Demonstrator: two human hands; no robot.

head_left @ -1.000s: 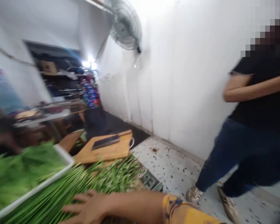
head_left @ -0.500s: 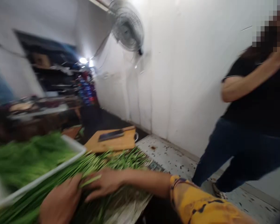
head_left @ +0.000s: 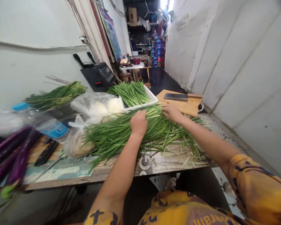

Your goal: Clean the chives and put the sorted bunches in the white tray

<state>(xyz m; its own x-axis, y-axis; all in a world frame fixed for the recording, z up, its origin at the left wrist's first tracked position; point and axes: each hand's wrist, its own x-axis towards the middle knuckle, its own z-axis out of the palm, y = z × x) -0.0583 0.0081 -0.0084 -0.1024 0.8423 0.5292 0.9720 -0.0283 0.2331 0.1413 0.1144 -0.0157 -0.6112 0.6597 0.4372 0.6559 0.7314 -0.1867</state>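
A loose heap of garlic chives (head_left: pixel 117 131) lies across the wooden table (head_left: pixel 178 161) in front of me. My left hand (head_left: pixel 139 123) is closed around a small bunch of them, its pale ends pointing right. Just to the right, my right hand (head_left: pixel 172 113) has its fingers bent together on the stem ends of the chives; its fingertips are partly hidden among the stalks. Behind the heap stands a white tray (head_left: pixel 153 96) filled with neatly lined-up chives. A wooden cutting board (head_left: pixel 189 107) with a cleaver (head_left: pixel 175 97) on it is beyond my right hand.
On the left are purple eggplants (head_left: pixel 21 162), a water bottle (head_left: pixel 49 125) on its side and a black-handled knife (head_left: pixel 45 153). Plastic bags (head_left: pixel 77 148) sit beside the heap. Another chive bundle (head_left: pixel 58 95) lies farther back. A white wall (head_left: pixel 243 62) runs along the right.
My view has swung left, so the person in black and the wall fan have left it. My hands, close together before, are now farther apart over the chives.
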